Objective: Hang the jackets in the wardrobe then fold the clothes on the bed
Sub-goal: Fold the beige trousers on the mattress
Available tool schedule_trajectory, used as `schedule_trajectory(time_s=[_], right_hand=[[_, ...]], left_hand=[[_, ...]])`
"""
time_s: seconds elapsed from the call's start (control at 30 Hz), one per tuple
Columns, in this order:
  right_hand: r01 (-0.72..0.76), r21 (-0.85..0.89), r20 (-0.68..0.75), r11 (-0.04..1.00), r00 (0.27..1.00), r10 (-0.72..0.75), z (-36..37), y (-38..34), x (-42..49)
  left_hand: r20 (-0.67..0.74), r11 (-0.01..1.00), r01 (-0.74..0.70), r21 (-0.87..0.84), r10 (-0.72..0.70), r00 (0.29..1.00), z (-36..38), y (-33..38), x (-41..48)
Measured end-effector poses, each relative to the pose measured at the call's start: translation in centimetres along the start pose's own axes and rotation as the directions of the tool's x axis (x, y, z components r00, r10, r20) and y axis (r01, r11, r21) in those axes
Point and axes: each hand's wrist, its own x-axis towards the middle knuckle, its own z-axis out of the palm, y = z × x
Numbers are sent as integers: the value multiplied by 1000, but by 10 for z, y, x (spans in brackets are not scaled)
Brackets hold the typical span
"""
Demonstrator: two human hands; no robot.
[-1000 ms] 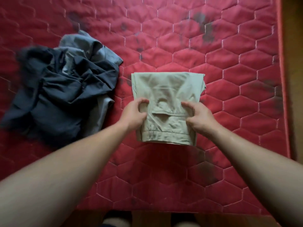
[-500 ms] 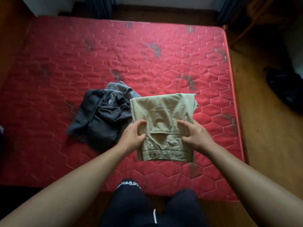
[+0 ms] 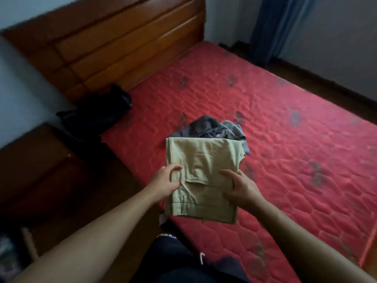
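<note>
Far left: dark wooden bedside cabinet (image 3: 40,166), flat top, square edges, blurred. Black soft bundle (image 3: 95,115) sits at the head-end corner of the bed, just below the headboard; cloth or bag, cannot tell. Wooden headboard (image 3: 122,43): glossy brown, horizontal panels with rounded grooves.

Left hand (image 3: 166,181) grips the left edge of the folded khaki trousers (image 3: 204,160), thumb on top, fingers curled under. Trousers are thin, smooth woven cloth folded into a rough rectangle, lightly creased, with a pocket flap and waistband seam facing up. They are held flat over the near left edge of the red mattress (image 3: 295,152), and their near-left corner hangs past that edge.

Behind them is the dark grey clothes heap (image 3: 212,128), crumpled and unfolded on the mattress, with a lighter grey piece poking out on the right. The trousers' far edge overlaps it in view; contact cannot tell.

Right hand (image 3: 243,188) pinches the right edge, thumb on top, fingers under.

Mattress has hexagon quilting, a slight sheen and scattered dark smudges. A wide stretch of open quilt runs right of the heap and beyond it. Far edge runs diagonally, with a dark floor strip past it. Blue curtain (image 3: 271,29) hangs in vertical folds at the far corner. Bottom centre: the person's dark legwear (image 3: 183,262), with a white cord.
</note>
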Motion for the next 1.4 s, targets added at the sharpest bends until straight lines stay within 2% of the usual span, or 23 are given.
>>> schedule_trajectory(time_s=[0.13,0.27,0.47,0.77,0.97,1.07,1.17,1.3,1.4], right_hand=[[206,-102,143,973,971,-190,30,-74,30],[361,-142,278,922,908,-313,72,-153,49],[523,-112,429,845,792,-434,158,-278,66],[623,6,564,782,643,-517,305,-464,76],[655,33,638,755,568,-521,365,-552,96],[678,56,667,733,521,-533,395,-593,117],[732,94,709,675,427,-561,427,-640,142],[809,143,753,570,285,-593,464,-711,180],[838,167,793,520,199,-575,479,-761,202]], left_hand=[[-163,976,152,-157,-177,971,-36,-61,-61],[-280,921,246,-302,-332,901,-72,-119,-115],[-390,841,281,-462,-477,788,-128,-213,-185],[-457,740,336,-582,-640,618,-223,-352,-282],[-480,663,262,-702,-711,514,-272,-406,-304],[-490,629,257,-734,-752,441,-294,-430,-304],[-469,562,276,-780,-816,338,-319,-455,-300],[-451,493,227,-840,-866,215,-358,-484,-288],[-423,448,205,-870,-893,157,-387,-491,-280]])
